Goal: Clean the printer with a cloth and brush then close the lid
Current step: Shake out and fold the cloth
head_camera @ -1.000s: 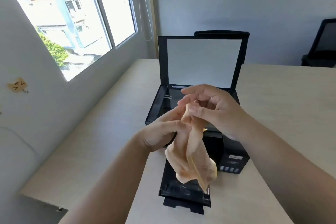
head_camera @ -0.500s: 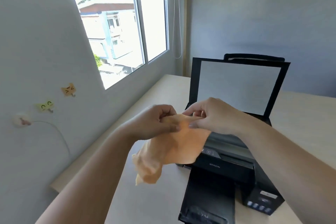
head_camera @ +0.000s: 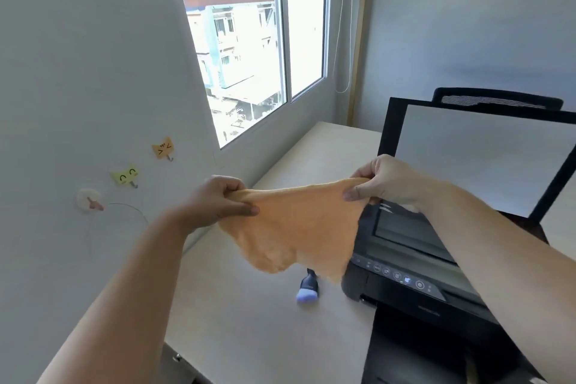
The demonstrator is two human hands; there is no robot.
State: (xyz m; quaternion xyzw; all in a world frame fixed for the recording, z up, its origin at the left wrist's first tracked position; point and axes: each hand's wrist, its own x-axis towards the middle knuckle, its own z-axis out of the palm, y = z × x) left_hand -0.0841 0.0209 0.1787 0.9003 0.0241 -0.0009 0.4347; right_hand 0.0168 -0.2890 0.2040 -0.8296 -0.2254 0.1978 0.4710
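Note:
An orange cloth [head_camera: 293, 227] hangs spread out between my hands, above the table and left of the printer. My left hand [head_camera: 219, 201] pinches its left top corner and my right hand [head_camera: 378, 179] pinches its right top corner. The black printer [head_camera: 414, 287] stands at the right with its scanner lid [head_camera: 480, 153] raised upright, white underside facing me, and the scanner glass [head_camera: 402, 227] exposed. A small brush [head_camera: 307, 288] with a dark handle and pale blue bristles lies on the table under the cloth's lower edge.
The pale wooden table [head_camera: 249, 321] runs along a white wall with a window [head_camera: 258, 50]. Cat-shaped hooks [head_camera: 162, 148] are stuck on the wall at left. A black chair back [head_camera: 495, 100] shows behind the lid. The printer's output tray [head_camera: 414, 352] sticks out toward me.
My hands have pulled apart, stretching the bunched cloth out flat between them. The view has swung left, so the printer now sits at the right and the brush has come into view.

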